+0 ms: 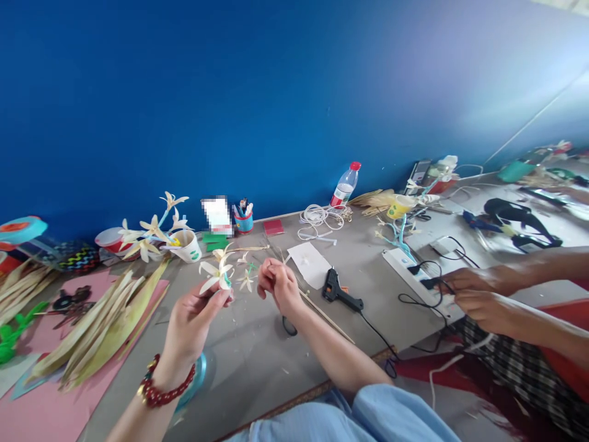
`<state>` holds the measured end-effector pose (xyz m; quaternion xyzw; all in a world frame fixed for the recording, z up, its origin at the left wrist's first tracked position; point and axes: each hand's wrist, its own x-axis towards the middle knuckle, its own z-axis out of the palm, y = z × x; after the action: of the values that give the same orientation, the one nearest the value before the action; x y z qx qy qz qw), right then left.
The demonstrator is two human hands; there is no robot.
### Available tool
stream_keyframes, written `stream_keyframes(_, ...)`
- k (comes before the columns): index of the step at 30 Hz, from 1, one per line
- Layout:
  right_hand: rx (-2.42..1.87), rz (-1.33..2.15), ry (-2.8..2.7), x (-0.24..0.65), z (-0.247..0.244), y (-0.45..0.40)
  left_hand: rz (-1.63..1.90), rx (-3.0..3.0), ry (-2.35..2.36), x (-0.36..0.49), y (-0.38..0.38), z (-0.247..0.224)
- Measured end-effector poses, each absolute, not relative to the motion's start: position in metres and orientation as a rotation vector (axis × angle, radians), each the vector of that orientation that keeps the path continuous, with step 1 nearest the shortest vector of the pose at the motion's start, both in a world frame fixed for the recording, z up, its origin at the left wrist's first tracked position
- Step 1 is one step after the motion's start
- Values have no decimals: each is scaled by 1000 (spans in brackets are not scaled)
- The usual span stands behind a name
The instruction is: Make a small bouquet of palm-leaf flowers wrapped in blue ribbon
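A cream-white flower point(215, 274) with a bit of green at its base is pinched between the thumb and fingers of my left hand point(196, 313). To its right, my right hand point(279, 283) hangs over the table with its fingers curled together; what they hold, if anything, is too small to make out. Between the hands, small pale flowers point(246, 280) with green stems lie on the grey table point(230, 368). Right of my right hand are a white sheet point(309, 264) and a black glue gun point(339, 291) with its cord running toward the table's front edge.
Dried husks point(108, 325) lie on pink paper point(87, 399) at left. Behind stand a paper cup point(186, 247) by more flowers, a pen holder point(243, 221) and a bottle point(345, 186). Another person's hands point(473, 294) are by a power strip point(409, 276) at right.
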<state>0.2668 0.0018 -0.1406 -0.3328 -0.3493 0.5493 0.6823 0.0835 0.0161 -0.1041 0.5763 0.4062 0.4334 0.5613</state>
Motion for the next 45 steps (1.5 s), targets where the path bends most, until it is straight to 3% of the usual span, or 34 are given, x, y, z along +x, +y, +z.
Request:
stream_keyframes(23, -923, 1180, -1075, 261, -138, -8, 982, 1180, 842, 81, 12, -104)
stream_keyframes(37, -962, 1050, -978, 261, -136, -11, 972, 1158, 818, 86, 10, -106)
stream_keyframes(45, -747, 1339, -1014, 256, -133, -15, 893, 1153, 695, 93, 9, -105)
